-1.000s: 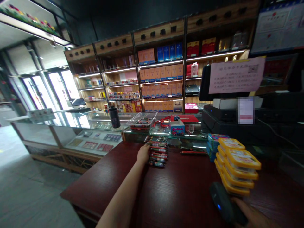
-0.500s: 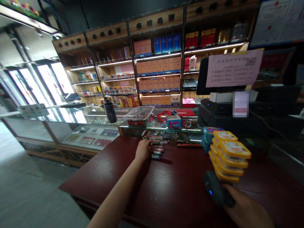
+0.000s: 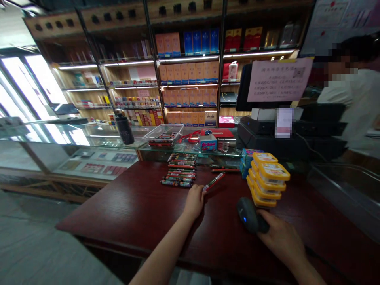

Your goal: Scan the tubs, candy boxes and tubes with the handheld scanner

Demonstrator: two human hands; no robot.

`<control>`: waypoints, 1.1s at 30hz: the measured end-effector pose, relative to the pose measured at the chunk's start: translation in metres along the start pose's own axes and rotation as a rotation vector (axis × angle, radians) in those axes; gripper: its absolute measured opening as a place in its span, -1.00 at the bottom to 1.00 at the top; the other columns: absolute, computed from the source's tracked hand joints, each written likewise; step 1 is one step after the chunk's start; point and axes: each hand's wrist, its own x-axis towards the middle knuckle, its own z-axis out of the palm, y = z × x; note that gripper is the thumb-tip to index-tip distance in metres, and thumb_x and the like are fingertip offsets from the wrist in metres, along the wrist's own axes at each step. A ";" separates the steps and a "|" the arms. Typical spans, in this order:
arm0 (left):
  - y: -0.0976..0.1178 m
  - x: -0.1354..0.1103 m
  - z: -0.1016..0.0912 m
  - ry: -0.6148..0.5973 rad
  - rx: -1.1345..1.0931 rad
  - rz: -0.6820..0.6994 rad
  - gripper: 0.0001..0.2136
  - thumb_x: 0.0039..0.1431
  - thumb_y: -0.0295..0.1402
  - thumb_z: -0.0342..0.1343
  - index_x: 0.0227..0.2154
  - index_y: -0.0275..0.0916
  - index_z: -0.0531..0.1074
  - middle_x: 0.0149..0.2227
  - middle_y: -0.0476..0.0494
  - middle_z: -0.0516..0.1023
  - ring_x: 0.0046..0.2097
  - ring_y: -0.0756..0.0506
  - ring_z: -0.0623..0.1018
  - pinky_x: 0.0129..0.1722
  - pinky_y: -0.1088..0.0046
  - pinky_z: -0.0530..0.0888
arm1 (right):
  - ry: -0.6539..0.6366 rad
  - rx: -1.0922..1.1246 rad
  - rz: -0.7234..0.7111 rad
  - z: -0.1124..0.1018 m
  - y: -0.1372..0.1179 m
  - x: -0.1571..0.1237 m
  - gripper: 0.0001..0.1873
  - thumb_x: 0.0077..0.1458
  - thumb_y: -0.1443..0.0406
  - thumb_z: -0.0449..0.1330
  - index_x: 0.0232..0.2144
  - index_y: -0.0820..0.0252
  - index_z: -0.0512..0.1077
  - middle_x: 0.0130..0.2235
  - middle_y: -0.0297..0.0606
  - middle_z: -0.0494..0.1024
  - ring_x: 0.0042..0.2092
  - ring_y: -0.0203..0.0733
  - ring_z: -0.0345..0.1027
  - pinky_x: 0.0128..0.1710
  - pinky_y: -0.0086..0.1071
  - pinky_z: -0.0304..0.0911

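Note:
My left hand [image 3: 194,201] pinches one end of a slim, red-and-green wrapped stick [image 3: 215,182] and holds it slanting over the dark red counter [image 3: 142,213]. Just left of that hand lies a column of similar wrapped sticks [image 3: 180,171], side by side. A dark barcode scanner [image 3: 248,214] with a blue light is gripped in my right hand [image 3: 280,235], its head pointing left. Beyond the scanner stand stacked yellow-lidded tubs [image 3: 270,180]. Small blue packs [image 3: 246,162] are piled behind them.
On the glass shelf at the back are a clear bin [image 3: 163,136] of sticks, a small blue box [image 3: 208,143] and a dark bottle [image 3: 124,130]. A monitor with a pink notice [image 3: 277,81] rises at right. Behind it stands a person in white [image 3: 353,99].
My left hand has come away from the column of sticks, moving right and nearer with one stick. The scanner stays in my right hand. A person now shows at the right.

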 end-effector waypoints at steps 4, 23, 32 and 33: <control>0.002 0.000 -0.001 -0.020 0.050 0.017 -0.84 0.19 -0.38 0.01 -0.25 -0.24 0.47 -0.24 -0.15 0.44 -0.17 -0.08 0.43 -0.13 0.42 0.34 | -0.086 0.245 0.066 -0.013 -0.024 0.000 -0.71 -0.06 0.19 0.14 -0.24 0.07 0.46 -0.28 -0.27 0.61 -0.25 -0.07 0.48 -0.32 -0.33 0.26; 0.005 0.000 -0.004 -0.041 0.038 0.043 -0.89 0.10 -0.34 0.14 -0.34 -0.24 0.50 -0.32 -0.13 0.51 -0.24 -0.08 0.45 -0.23 0.45 0.30 | -0.207 0.686 0.090 -0.004 -0.055 0.005 -0.60 -0.15 0.12 0.23 -0.26 0.26 0.50 -0.56 -0.32 0.53 -0.44 -0.19 0.42 -0.46 -0.42 0.29; 0.003 0.001 -0.005 0.006 0.042 0.068 -0.90 0.08 -0.42 0.14 -0.31 -0.25 0.47 -0.29 -0.11 0.50 -0.21 -0.07 0.44 -0.17 0.43 0.33 | -0.128 0.593 0.063 -0.010 -0.039 0.001 -0.66 -0.17 0.14 0.25 -0.31 0.19 0.51 -0.32 -0.22 0.62 -0.27 -0.10 0.48 -0.27 -0.36 0.31; 0.003 0.005 -0.004 0.000 0.059 0.082 -0.91 0.08 -0.42 0.14 -0.32 -0.25 0.47 -0.29 -0.11 0.49 -0.21 -0.07 0.44 -0.17 0.43 0.33 | -0.108 0.562 0.080 -0.011 -0.034 0.001 -0.67 -0.17 0.13 0.25 -0.33 0.18 0.51 -0.33 -0.23 0.62 -0.28 -0.09 0.48 -0.28 -0.35 0.31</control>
